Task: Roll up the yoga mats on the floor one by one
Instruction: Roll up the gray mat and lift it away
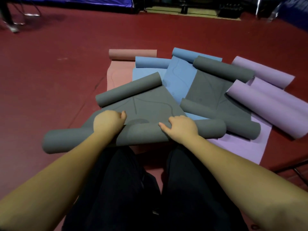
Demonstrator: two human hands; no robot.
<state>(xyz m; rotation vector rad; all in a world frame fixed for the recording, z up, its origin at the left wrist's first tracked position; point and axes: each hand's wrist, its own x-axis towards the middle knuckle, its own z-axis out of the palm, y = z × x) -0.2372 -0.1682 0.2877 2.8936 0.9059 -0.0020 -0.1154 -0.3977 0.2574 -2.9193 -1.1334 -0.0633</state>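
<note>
From the head camera, the left hand (108,121) and right hand (180,128) both rest on the near rolled end of the nearest dark grey rubber yoga mat (143,105), fingers curled over the roll and clamped on it; it lies across the pile just beyond the person's knees, on the red floor (50,72). The step in hand looks like rolling this first mat; next, the roll wants pushing evenly towards the mat's far curled end. I count two grey mats, two blue mats (178,77), one pink mat (131,54), and lilac mats (266,97), seemingly two.
</note>
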